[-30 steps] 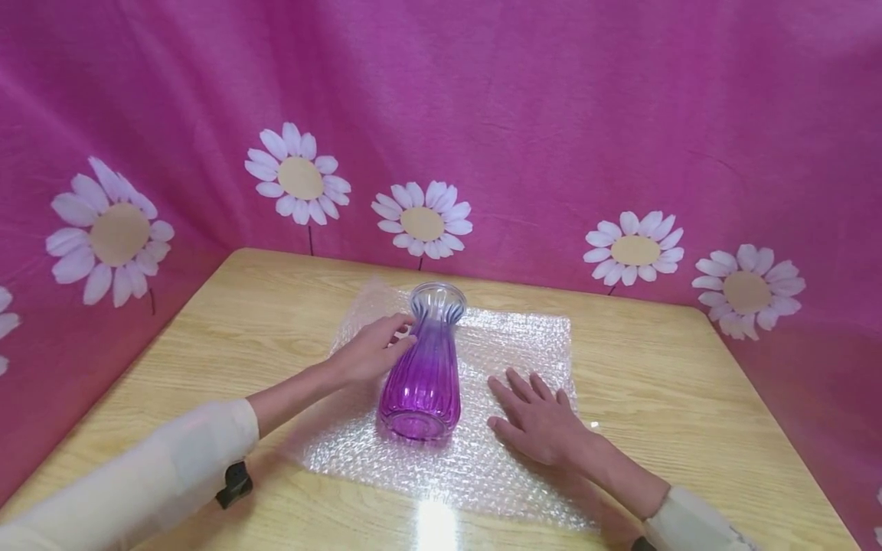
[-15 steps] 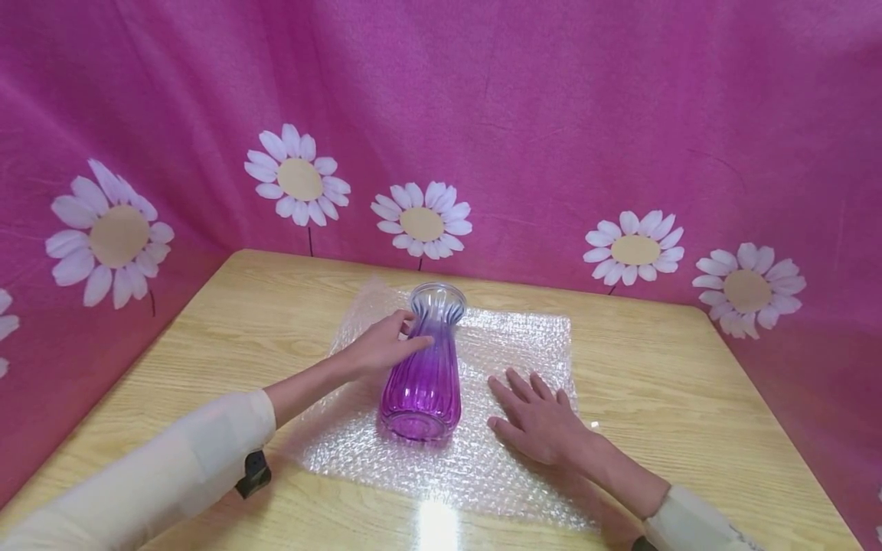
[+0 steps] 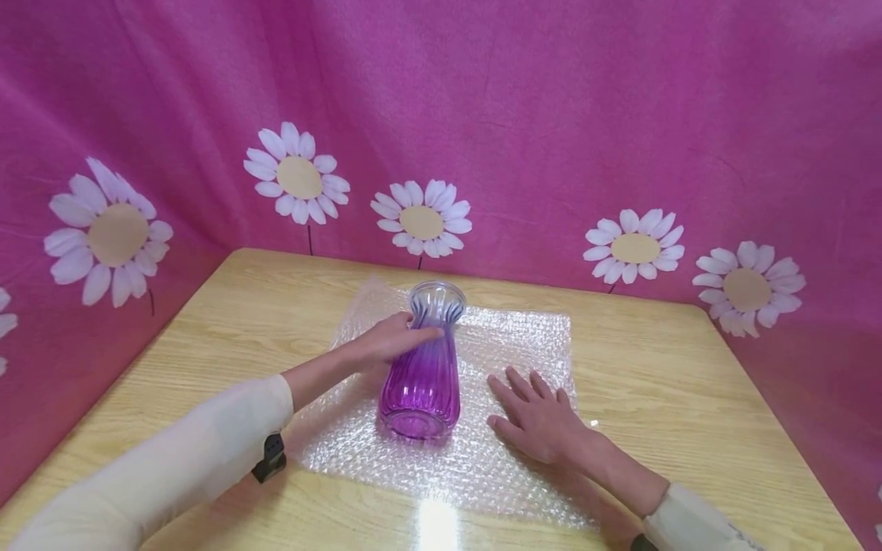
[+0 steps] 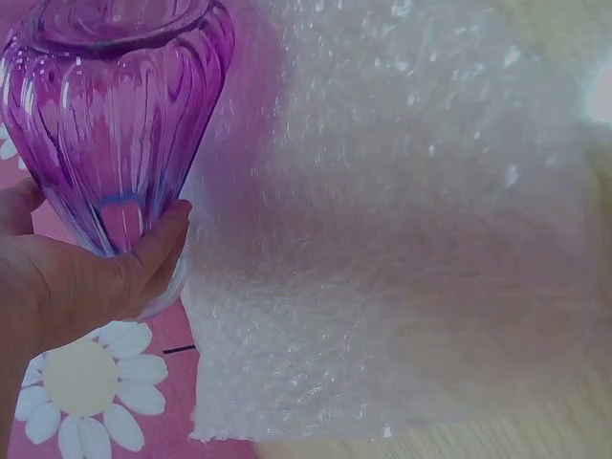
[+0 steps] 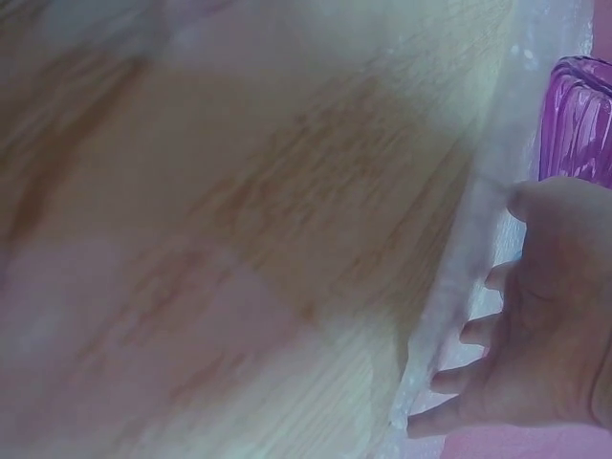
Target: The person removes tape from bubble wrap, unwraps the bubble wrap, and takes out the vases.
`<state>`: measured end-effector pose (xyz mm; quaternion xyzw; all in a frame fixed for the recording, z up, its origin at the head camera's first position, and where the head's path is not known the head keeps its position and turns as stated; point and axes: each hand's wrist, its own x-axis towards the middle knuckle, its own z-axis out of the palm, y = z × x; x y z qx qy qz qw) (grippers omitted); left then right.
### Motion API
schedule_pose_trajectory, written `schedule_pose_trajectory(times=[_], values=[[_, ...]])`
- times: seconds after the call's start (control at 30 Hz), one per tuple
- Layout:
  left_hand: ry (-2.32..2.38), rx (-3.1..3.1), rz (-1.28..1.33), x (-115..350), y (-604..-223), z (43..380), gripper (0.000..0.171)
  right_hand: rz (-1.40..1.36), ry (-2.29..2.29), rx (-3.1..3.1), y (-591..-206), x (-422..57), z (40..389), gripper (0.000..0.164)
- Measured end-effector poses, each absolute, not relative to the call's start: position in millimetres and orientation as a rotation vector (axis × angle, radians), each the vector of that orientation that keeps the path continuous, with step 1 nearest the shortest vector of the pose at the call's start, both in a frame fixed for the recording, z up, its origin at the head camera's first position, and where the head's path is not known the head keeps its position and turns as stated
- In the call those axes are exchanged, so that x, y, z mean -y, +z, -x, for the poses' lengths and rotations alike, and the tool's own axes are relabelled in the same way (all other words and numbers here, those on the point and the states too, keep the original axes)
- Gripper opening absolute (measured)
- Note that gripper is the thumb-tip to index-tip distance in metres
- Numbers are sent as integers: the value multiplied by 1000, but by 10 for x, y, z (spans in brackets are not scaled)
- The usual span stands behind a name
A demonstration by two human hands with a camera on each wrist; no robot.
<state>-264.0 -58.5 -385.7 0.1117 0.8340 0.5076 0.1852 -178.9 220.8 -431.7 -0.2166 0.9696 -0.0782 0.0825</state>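
A ribbed glass vase (image 3: 422,375), purple at the base and fading to clear at its flared rim, lies on its side on a sheet of bubble wrap (image 3: 475,467). Its base faces the person. My left hand (image 3: 389,340) grips the vase just below the neck, thumb across the top; the other fingers are partly hidden behind the glass. The left wrist view shows the thumb and fingers around the narrow part of the vase (image 4: 115,124). My right hand (image 3: 540,421) rests flat with spread fingers on the right part of the bubble wrap.
The wooden table (image 3: 661,383) has a rounded far edge. A pink cloth (image 3: 524,115) printed with large white daisies hangs behind it and along both sides. A small white bit (image 3: 595,424) lies right of the bubble wrap. Light glares off the table's front.
My left hand has moved forward and right along the vase, and its thumb has come over the top to hold it. The right hand and the vase have stayed in place.
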Motion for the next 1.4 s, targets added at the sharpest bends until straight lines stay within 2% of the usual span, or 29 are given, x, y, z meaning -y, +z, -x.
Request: schedule_pose_trajectory(times=[0.23, 0.63, 1.1, 1.27, 1.4], values=[[1501, -2178, -163, 573, -3883, 2742, 63, 660, -237, -2892, -4349, -2209, 1796, 68], [1380, -2285, -92, 390, -3882, 2782, 84, 673, -225, -2945, -4372, -2237, 1759, 66], [1584, -2145, 83, 393, -3771, 2653, 61, 709, -235, -2993, -4440, -2222, 1744, 64], [1706, -1985, 55, 391, -3648, 2509, 52, 709, -201, -2971, -4413, -2224, 1746, 65], [1737, -1945, 9, 387, -3577, 2441, 52, 707, -194, -2970, -4397, -2233, 1749, 65]])
